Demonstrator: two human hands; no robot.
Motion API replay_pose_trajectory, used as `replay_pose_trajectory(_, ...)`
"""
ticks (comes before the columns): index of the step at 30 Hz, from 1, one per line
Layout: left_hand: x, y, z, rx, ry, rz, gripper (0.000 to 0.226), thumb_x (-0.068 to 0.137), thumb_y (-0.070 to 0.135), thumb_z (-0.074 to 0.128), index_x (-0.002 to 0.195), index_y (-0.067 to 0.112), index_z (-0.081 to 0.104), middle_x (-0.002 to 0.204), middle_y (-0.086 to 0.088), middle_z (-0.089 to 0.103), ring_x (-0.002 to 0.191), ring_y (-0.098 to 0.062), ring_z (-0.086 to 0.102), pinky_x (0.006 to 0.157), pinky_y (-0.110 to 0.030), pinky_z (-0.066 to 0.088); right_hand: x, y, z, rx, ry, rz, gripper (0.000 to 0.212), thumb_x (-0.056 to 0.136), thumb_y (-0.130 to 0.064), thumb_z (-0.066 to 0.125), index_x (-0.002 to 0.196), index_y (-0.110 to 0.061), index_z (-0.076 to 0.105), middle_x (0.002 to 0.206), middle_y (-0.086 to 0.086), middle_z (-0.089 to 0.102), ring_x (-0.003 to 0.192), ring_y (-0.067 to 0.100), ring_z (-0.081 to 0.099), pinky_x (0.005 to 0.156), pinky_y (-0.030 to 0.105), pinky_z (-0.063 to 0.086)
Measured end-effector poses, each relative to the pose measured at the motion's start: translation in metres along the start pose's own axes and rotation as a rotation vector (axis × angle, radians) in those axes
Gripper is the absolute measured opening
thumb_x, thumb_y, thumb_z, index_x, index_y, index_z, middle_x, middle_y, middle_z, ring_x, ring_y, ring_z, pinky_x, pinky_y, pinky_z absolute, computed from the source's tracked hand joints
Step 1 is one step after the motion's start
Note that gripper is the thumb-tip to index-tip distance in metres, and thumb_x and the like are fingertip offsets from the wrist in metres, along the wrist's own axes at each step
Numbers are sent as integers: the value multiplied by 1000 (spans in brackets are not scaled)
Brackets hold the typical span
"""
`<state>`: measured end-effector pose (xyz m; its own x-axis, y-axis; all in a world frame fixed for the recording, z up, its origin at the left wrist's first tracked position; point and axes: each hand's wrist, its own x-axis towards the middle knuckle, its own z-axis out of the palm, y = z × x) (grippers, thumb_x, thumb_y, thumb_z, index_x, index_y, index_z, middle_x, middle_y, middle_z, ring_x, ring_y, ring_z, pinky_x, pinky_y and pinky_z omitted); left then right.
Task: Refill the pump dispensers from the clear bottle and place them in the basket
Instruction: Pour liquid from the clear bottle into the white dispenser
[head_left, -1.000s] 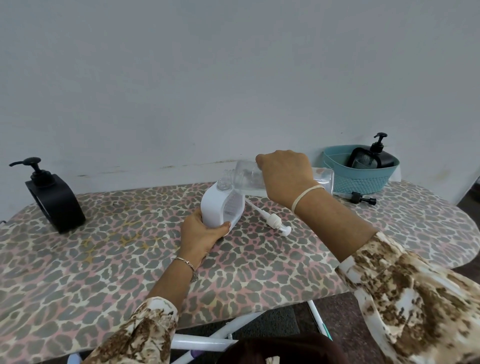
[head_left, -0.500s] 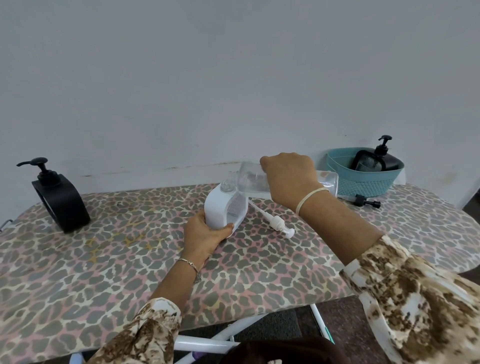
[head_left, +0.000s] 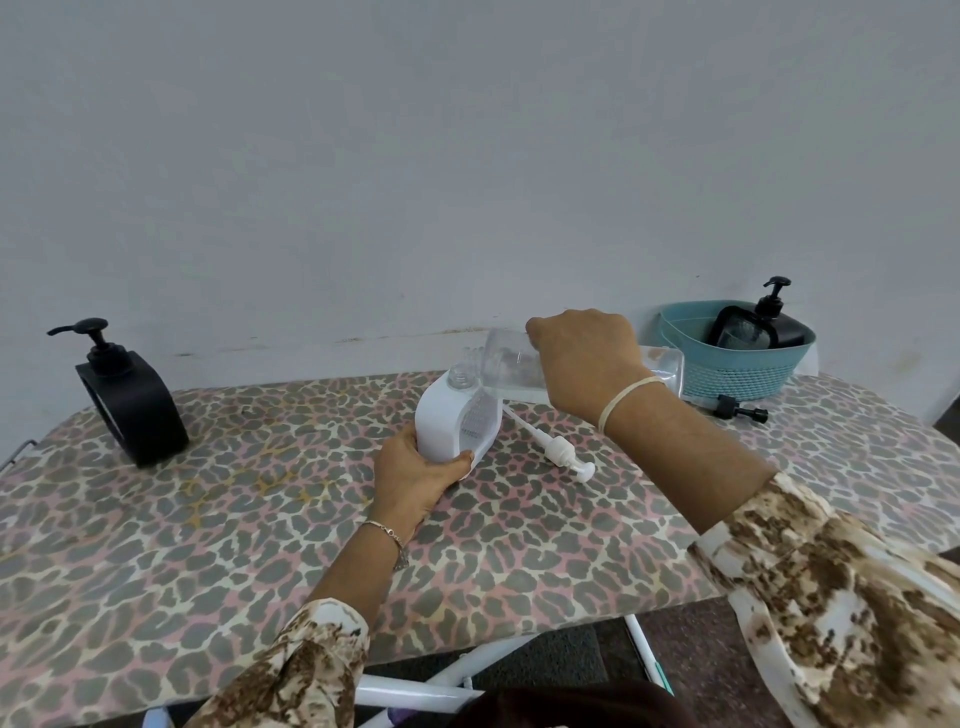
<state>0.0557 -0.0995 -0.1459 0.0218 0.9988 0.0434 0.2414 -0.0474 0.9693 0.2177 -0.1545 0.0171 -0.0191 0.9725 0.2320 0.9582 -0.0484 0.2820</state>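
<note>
Held the white dispenser (head_left: 441, 421), rounded, ribbed on its face, pump off, upright near the tabletop's (head_left: 208, 519) middle with the left grip (head_left: 415, 475) curled round its base. Held the clear bottle (head_left: 506, 371) tipped sideways in the right grip (head_left: 584, 358), neck just over the dispenser's open mouth.
</note>
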Motion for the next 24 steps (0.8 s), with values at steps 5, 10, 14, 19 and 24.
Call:
replay_pose_trajectory(5, -2, 4, 0, -5, -2, 17, 43, 62, 11, 87, 94, 22, 60, 94, -6, 70, 78, -27, 71, 59, -34, 59, 1, -1, -1, -9, 1, -5, 31, 82, -3, 53, 110, -17, 55, 65, -3, 36, 71, 20, 47, 62, 29, 37)
replay_pose_trajectory(10, -3, 4, 0, -6, -4, 12, 42, 63, 11, 87, 92, 22, 60, 92, -5, 70, 76, -26, 71, 56, -33, 59, 1, -2, -4, -12, 0, -11, 30, 83, -5, 53, 110, -16, 55, 72, -2, 43, 75, 22, 49, 64, 29, 39)
replay_pose_trajectory(14, -4, 5, 0, -2, -5, 18, 36, 65, 10, 86, 87, 21, 59, 84, -4, 69, 63, -24, 70, 51, -33, 58, 2, -3, -6, -27, -14, -8, 28, 83, -4, 51, 107, -15, 56, 72, -2, 44, 74, 24, 51, 63, 29, 40)
replay_pose_trajectory(19, -3, 3, 0, 0, -4, 14, 41, 63, 13, 87, 95, 18, 61, 91, -5, 70, 74, -27, 71, 56, -34, 59, 2, -3, -8, -30, -26, -15, 24, 85, -6, 49, 106, -14, 57, 79, 1, 49, 73, 24, 49, 64, 28, 40)
replay_pose_trajectory(24, -4, 5, 1, -16, -5, 10, 39, 63, 11, 87, 91, 19, 61, 90, -6, 70, 74, -26, 71, 53, -31, 58, 2, -4, -9, -33, -34, -23, 22, 86, -8, 49, 106, -14, 56, 75, -1, 48, 74, 24, 49, 64, 28, 41)
